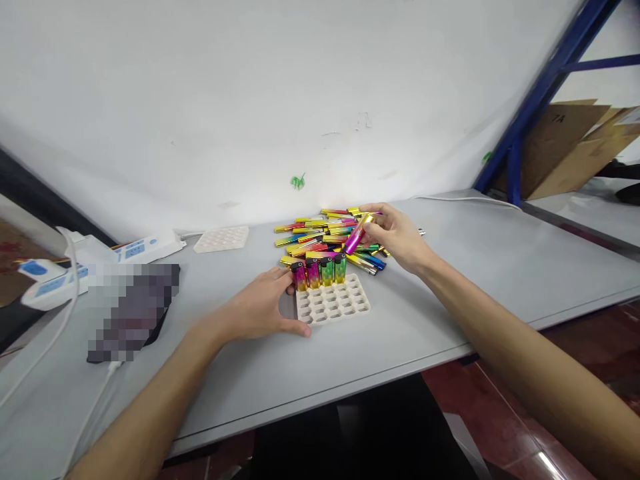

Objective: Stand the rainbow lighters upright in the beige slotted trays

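Note:
A cream-coloured tray [334,303] with rows of oval holes lies on the table. Several shiny lighters [327,272], coloured magenta, green and gold, stand upright in its back row. My left hand [265,300] grips the tray's left side, thumb at the front corner and fingertips by the leftmost lighter. Between the thumb and fingers of my right hand [393,233] is a magenta and gold lighter [359,235], held tilted above the right end of the row. Just behind the tray lies a loose pile of lighters [315,233] in mixed metallic colours, partly covered by my right hand.
Another holed tray [221,239] lies near the wall at the left. Further left are power strips [145,248], a phone-like object [137,313], blurred out, and a white cable [95,407]. Cardboard boxes [565,147] stand behind a blue frame [540,87] at the right.

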The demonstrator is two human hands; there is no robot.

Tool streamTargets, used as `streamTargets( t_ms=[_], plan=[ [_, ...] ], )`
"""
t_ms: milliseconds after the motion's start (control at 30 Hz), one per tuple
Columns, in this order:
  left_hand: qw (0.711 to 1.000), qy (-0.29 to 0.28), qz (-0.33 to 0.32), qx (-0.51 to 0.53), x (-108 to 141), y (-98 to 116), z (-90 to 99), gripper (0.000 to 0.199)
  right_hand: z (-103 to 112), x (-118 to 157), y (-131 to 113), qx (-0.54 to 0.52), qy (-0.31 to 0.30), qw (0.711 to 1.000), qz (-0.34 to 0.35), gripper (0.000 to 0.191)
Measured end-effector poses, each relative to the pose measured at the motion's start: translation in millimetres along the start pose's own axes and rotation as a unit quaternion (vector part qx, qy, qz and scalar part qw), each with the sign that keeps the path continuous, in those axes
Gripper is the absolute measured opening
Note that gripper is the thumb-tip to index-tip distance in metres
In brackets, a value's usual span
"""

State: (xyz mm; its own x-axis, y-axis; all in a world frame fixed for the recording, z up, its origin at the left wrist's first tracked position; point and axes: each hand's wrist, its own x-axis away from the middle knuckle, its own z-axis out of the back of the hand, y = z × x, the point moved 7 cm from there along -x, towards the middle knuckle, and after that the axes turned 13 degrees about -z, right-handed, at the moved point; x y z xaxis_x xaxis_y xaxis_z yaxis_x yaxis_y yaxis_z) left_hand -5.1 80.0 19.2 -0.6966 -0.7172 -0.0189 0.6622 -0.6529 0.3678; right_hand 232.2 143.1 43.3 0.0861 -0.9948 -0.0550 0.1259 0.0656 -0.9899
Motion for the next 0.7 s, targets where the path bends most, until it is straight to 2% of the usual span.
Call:
streamTargets(
  t_ms=[167, 267, 367, 600, 700],
  plan=[
    [1.0, -0.002, -0.004, -0.002, 0.0, -0.1, -1.3, 0.075, -10.0, -2.2, 12.9, -0.111, -0.075, 0.988, -0.074, 0.019],
    [1.0, 0.003, -0.004, -0.006, -0.2, -0.4, -1.1, 0.072, -13.0, -3.6, 18.6, -0.155, -0.091, 0.978, -0.101, 0.021],
    [1.0, -0.002, -0.004, -0.006, -0.5, 0.5, -1.2, 0.072, -15.2, -5.0, 23.4, -0.181, -0.1, 0.969, -0.132, 0.011],
    [1.0, 0.004, -0.009, -0.009, -0.8, 2.4, 0.0, 0.069, -16.1, -2.1, 22.6, -0.169, -0.092, 0.968, -0.163, 0.005],
    [1.0, 0.009, -0.008, -0.006, -0.6, 1.7, 0.3, 0.07, -17.7, 0.7, 18.9, -0.138, -0.103, 0.973, -0.156, 0.011]
  ],
)
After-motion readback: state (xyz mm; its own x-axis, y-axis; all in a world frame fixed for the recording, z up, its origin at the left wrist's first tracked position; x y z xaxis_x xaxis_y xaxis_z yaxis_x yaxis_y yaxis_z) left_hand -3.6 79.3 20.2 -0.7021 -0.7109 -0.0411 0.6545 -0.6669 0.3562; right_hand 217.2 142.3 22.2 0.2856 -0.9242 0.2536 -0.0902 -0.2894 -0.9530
